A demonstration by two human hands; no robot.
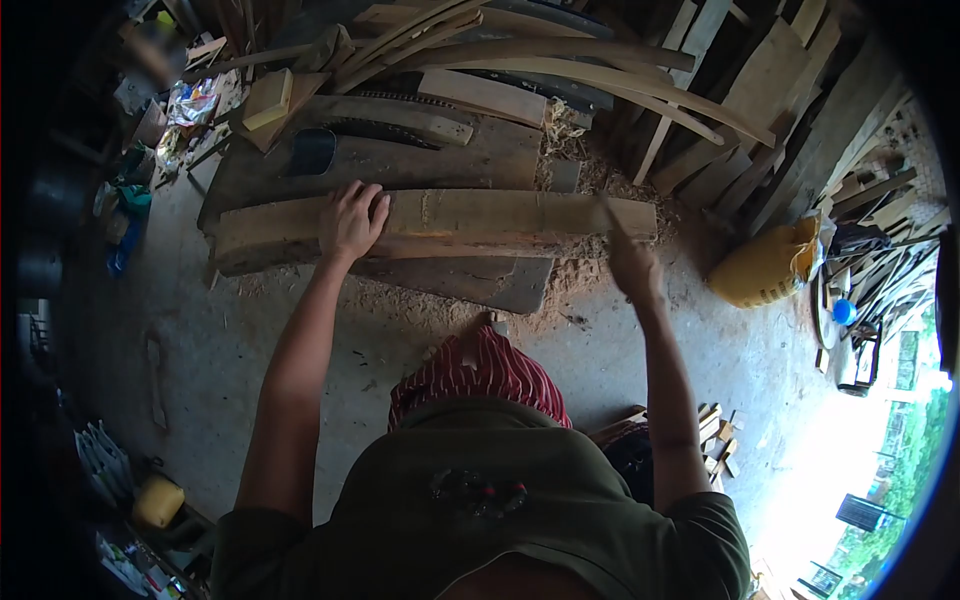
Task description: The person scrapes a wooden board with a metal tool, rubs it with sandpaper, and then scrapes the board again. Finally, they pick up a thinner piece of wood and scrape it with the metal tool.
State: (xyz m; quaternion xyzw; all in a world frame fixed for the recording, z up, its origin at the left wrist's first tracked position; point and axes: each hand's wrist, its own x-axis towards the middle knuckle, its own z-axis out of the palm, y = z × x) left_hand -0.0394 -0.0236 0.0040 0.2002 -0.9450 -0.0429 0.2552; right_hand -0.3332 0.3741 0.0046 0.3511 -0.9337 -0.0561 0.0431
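A long, thick wooden beam (480, 213) lies crosswise on a dark worktop (500, 153). Its near side is rough, with bark-coloured patches. My left hand (354, 218) rests on the top of the beam, left of its middle, with its fingers over the far edge. Near the beam's right end, my right hand (634, 268) is closed around something slim and dark that points up and left over the wood. The hand is blurred, so I cannot make out what it holds.
Curved wooden strips (570, 62) and a small wood block (268, 98) lie behind the beam. Planks (765, 90) lean at the back right. A yellow sack (762, 270) stands on the right. Shavings (410, 312) cover the floor near the worktop.
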